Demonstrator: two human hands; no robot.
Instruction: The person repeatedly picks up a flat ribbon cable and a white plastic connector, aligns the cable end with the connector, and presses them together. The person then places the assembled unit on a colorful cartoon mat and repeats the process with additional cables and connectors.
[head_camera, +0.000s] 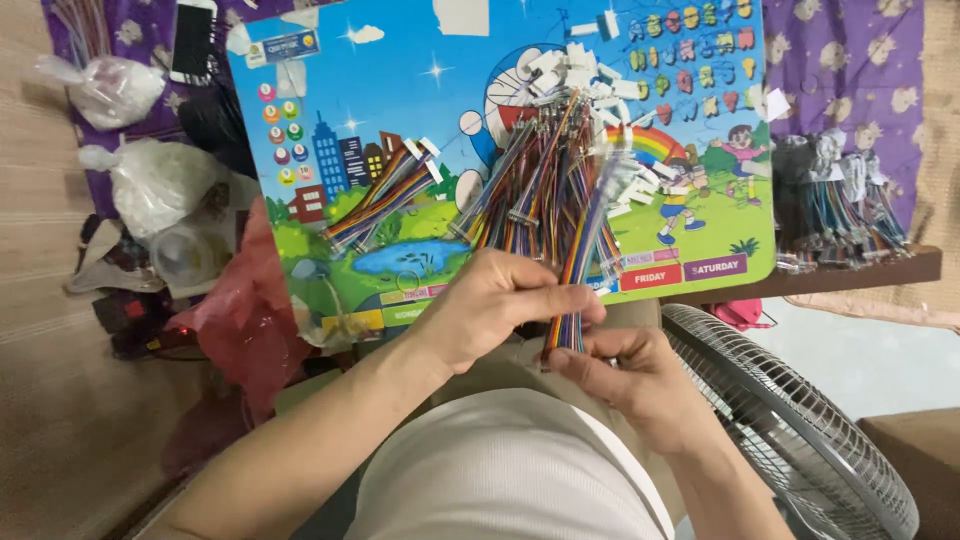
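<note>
Both of my hands pinch one bundle of multicoloured ribbon wires (583, 245) near its lower end. My left hand (490, 305) grips it from the left, thumb across the strands. From below, my right hand (625, 375) holds the wire ends between the fingers. The bundle rises toward a white connector. Behind it a large pile of similar coloured wires with white connectors (545, 170) lies on a colourful cartoon board (330, 110). A smaller wire bundle (385, 195) lies to the left on the board.
Clear plastic bags (150, 180) and a red bag (245, 310) lie at the left. More wire bundles (840, 215) rest on a wooden ledge at the right. A fan grille (790, 420) stands at lower right. A phone (192, 40) lies at top left.
</note>
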